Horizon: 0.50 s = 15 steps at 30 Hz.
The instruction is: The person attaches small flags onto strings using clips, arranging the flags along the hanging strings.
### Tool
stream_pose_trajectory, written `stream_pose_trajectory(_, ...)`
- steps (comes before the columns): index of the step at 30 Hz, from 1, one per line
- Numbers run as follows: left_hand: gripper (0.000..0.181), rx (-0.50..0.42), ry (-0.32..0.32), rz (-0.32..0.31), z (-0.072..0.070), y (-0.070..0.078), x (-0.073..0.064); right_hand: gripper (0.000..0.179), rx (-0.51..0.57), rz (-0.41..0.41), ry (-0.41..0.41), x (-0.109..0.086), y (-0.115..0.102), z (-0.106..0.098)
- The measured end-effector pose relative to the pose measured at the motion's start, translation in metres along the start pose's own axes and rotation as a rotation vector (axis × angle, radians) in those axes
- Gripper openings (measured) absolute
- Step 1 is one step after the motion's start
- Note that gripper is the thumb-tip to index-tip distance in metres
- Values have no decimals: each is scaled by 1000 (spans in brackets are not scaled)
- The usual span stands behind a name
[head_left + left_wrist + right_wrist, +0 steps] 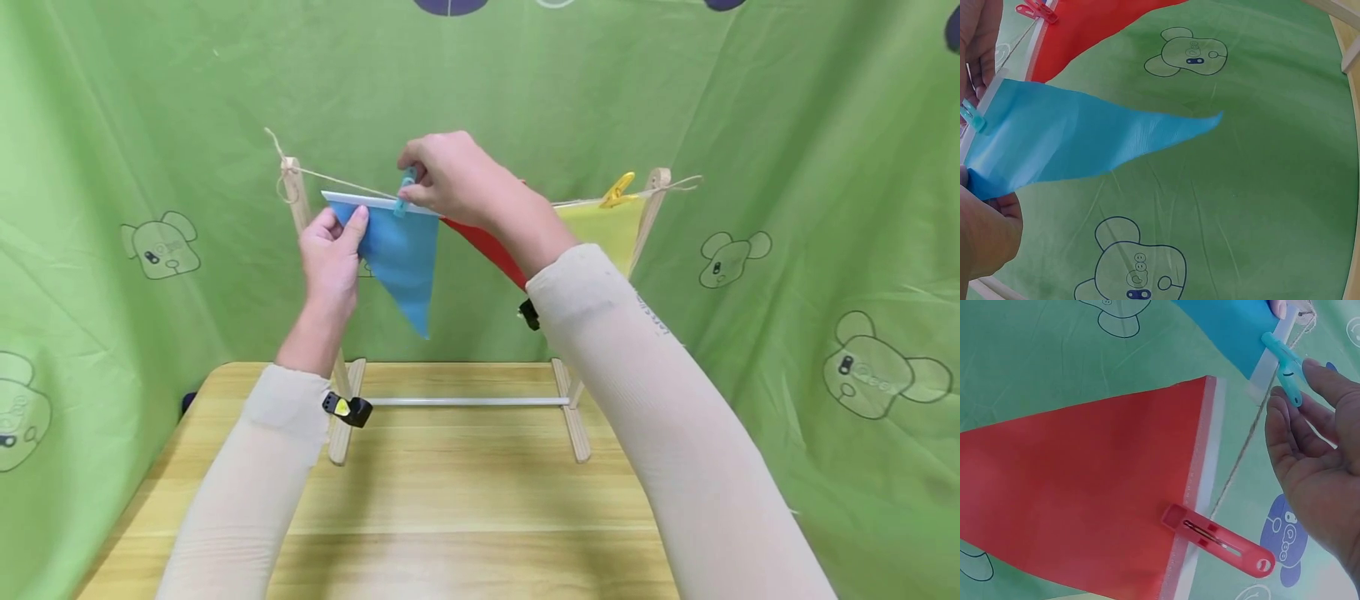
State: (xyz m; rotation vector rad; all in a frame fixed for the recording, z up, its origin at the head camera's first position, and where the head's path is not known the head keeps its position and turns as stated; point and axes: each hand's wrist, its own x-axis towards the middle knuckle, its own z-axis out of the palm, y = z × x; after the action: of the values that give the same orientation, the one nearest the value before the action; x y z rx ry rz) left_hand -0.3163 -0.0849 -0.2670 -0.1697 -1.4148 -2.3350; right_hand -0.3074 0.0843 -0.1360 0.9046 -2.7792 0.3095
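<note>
A blue triangular pennant (401, 258) with a white top edge hangs at the left part of a string (345, 180). My left hand (332, 254) pinches its upper left corner, thumb in front. At the pennant's top edge, my right hand (465, 179) holds a light blue clothespin (1285, 369) by its handles between thumb and fingers. The clothespin's jaws sit over the white edge and the string. A red pennant (1085, 487) hangs beside it under a red clothespin (1219, 540); in the head view my right forearm covers much of it.
Further right hangs a yellow pennant (600, 233) with a yellow clothespin (618, 192). Two wooden posts (297, 196) carry the string, joined low down by a white rod (465, 402). The stand rests on a wooden table (465, 492), before a green curtain (525, 92).
</note>
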Motion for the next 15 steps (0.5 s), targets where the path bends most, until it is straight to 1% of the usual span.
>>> stream_pose_trajectory(4,22,-6,-10,-26,1,0,1,45,6,-5,14,-1,2,0)
stream_pose_trajectory(10,22,5,-13,-32,2,-1,0,47,23,3,22,-3,5,0)
stream_pose_trajectory(15,16,11,-10,-36,1,-1,-1,48,29,10,38,-4,6,0)
